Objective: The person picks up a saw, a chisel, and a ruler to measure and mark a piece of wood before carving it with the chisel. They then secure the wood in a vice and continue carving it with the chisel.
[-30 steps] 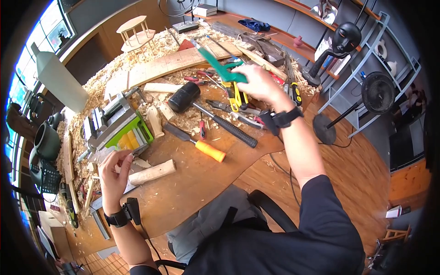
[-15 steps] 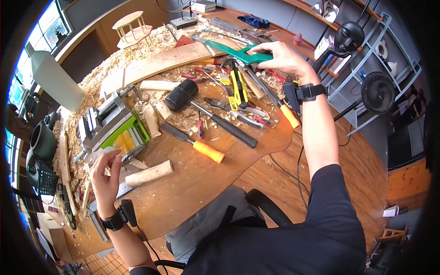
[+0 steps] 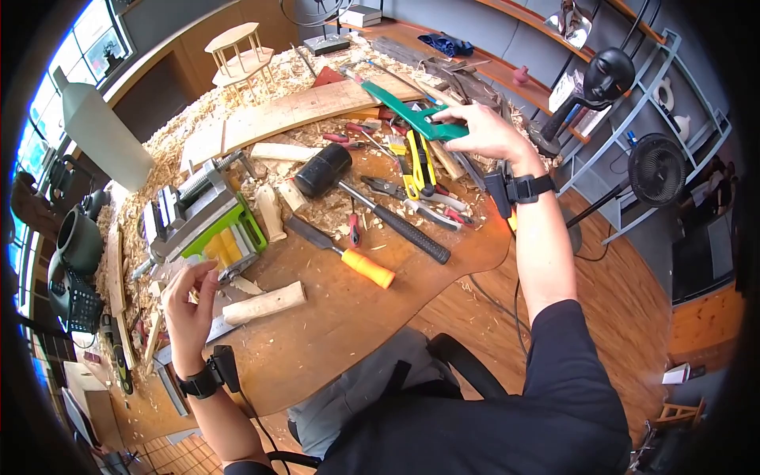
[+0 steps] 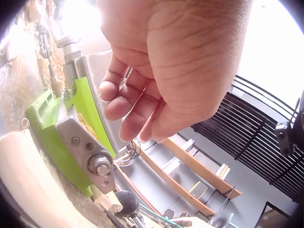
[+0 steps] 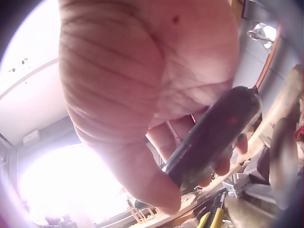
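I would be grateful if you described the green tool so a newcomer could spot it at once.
Start from the brown table, then find the long board lying among the shavings. Near the board's right end in the head view, the right hand holds the green tool. Its long green shape sets it apart from the yellow tools nearby.

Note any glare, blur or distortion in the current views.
Head: wide-lens bending with black corners, blue fringing by the window at left; left wrist: burnt-out white areas either side of the left hand; right wrist: strong white glare behind the right hand, the green tool looking soft.
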`<state>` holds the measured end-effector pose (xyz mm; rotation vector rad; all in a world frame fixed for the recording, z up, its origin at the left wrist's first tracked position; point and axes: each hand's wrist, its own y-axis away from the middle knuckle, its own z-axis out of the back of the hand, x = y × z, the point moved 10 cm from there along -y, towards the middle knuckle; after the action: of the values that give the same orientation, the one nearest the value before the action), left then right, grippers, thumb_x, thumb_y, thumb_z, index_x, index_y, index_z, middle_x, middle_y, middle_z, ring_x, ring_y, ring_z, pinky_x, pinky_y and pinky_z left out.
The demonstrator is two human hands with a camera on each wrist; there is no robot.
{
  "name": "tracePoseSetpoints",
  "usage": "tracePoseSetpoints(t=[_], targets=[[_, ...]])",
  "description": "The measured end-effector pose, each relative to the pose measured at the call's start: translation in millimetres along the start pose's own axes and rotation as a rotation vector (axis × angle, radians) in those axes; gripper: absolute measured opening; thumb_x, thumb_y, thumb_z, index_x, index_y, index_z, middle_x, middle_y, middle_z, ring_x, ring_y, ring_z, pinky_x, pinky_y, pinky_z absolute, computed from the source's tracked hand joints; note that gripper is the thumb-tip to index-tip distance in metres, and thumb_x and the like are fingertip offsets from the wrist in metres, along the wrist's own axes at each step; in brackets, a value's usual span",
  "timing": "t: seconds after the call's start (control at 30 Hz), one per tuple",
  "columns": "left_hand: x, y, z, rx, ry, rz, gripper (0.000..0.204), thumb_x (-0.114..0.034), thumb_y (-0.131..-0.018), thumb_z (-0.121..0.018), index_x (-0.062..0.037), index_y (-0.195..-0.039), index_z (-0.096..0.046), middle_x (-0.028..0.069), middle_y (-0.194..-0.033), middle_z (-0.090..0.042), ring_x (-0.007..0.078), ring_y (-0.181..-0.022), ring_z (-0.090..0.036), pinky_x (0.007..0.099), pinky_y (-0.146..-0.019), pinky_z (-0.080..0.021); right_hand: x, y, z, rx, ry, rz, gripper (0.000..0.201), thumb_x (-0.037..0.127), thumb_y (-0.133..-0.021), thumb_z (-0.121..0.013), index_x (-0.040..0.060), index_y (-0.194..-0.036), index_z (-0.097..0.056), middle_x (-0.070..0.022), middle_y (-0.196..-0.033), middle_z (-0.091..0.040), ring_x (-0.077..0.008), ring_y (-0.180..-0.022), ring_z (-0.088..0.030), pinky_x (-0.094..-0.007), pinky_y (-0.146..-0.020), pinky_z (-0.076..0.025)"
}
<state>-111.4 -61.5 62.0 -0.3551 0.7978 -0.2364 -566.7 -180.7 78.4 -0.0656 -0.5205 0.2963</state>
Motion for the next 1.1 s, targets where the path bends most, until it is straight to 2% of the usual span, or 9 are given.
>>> tracePoseSetpoints(t=[0.27, 0.47, 0.53, 0.6, 0.67, 0.73, 0.83, 0.9, 1.1], targets=[[-7, -2, -2, 0.044, -0.060, -0.023, 0.014, -0.008, -0.090, -0.065, 0.0017, -0.099, -0.068, 0.0080, -0.076, -0.063, 0.0143, -0.064, -0.056, 0.0269, -0.063, -0.046, -23, 14, -23, -0.055, 0.203, 0.021, 0.043, 0.007, -0.071, -0.067, 0.0053, -0.114, -0.065, -0.0166, -0.109, -0.068, -0.0315, -0.101, -0.064, -0.0382, -0.090, -0.050], [-2, 0, -3, 0.039, -0.007, 0.005, 0.013, -0.008, -0.090, -0.065, 0.0015, -0.099, -0.068, 0.0087, -0.079, -0.065, 0.0141, -0.068, -0.061, 0.0266, -0.063, -0.047, -15, 43, 1, -0.333, 0.132, -0.024, 0.033, 0.010, -0.076, -0.068, 0.0048, -0.108, -0.067, -0.0180, -0.106, -0.068, -0.0332, -0.101, -0.063, -0.0399, -0.091, -0.049], [-4, -1, -3, 0.038, -0.007, 0.013, 0.013, -0.008, -0.091, -0.064, 0.0015, -0.099, -0.068, 0.0089, -0.080, -0.066, 0.0140, -0.069, -0.061, 0.0265, -0.063, -0.047, 7, 52, 0, -0.403, 0.099, -0.060, 0.019, 0.018, -0.082, -0.069, 0.0033, -0.093, -0.069, -0.0148, -0.090, -0.070, -0.0324, -0.086, -0.067, -0.0387, -0.080, -0.054], [-2, -1, -6, 0.087, -0.023, 0.036, 0.015, -0.008, -0.093, -0.062, 0.0041, -0.102, -0.067, 0.0064, -0.084, -0.066, 0.0109, -0.074, -0.060, 0.0248, -0.067, -0.048, 19, 51, -26, -0.258, 0.096, -0.174, 0.034, 0.032, -0.084, -0.072, 0.0011, -0.096, -0.064, -0.0167, -0.084, -0.070, -0.0323, -0.077, -0.068, -0.0399, -0.072, -0.055], [-2, 0, -6, 0.081, -0.007, 0.040, 0.015, -0.008, -0.093, -0.062, 0.0039, -0.101, -0.067, 0.0063, -0.084, -0.066, 0.0110, -0.073, -0.060, 0.0249, -0.067, -0.048, 36, 51, -47, -0.281, 0.256, -0.132, 0.054, 0.045, -0.082, -0.073, -0.0013, -0.104, -0.057, -0.0203, -0.080, -0.068, -0.0322, -0.073, -0.069, -0.0424, -0.065, -0.055], [-5, -1, -6, 0.064, -0.012, 0.020, 0.014, -0.008, -0.092, -0.063, 0.0029, -0.100, -0.068, 0.0075, -0.081, -0.066, 0.0122, -0.071, -0.060, 0.0255, -0.065, -0.047, 47, 45, -66, -0.167, 0.300, -0.178, 0.081, 0.057, -0.079, -0.070, -0.0056, -0.124, -0.048, -0.0254, -0.084, -0.066, -0.0388, -0.075, -0.068, -0.0450, -0.067, -0.055], [-6, -2, -4, 0.044, -0.019, -0.005, 0.013, -0.007, -0.091, -0.064, 0.0020, -0.099, -0.068, 0.0087, -0.079, -0.066, 0.0134, -0.068, -0.060, 0.0261, -0.062, -0.046, 41, 35, -78, -0.182, 0.357, -0.156, 0.080, 0.051, -0.081, -0.071, -0.0070, -0.130, -0.045, -0.0274, -0.089, -0.066, -0.0401, -0.083, -0.067, -0.0463, -0.074, -0.055], [-6, -2, -3, 0.047, -0.020, -0.008, 0.013, -0.007, -0.090, -0.064, 0.0021, -0.098, -0.068, 0.0087, -0.079, -0.066, 0.0133, -0.068, -0.060, 0.0262, -0.062, -0.046, 29, 31, -84, -0.098, 0.258, -0.217, 0.062, 0.036, -0.081, -0.068, 0.0003, -0.126, -0.045, -0.0304, -0.094, -0.064, -0.0452, -0.089, -0.064, -0.0512, -0.079, -0.051], [-10, -1, 2, 0.016, -0.020, -0.027, 0.014, -0.008, -0.090, -0.064, 0.0021, -0.099, -0.069, 0.0084, -0.077, -0.065, 0.0140, -0.067, -0.059, 0.0268, -0.063, -0.046, 27, 39, -74, -0.081, 0.226, -0.143, 0.056, 0.024, -0.078, -0.062, 0.0066, -0.130, -0.048, -0.0283, -0.100, -0.063, -0.0429, -0.095, -0.063, -0.0486, -0.082, -0.050]])
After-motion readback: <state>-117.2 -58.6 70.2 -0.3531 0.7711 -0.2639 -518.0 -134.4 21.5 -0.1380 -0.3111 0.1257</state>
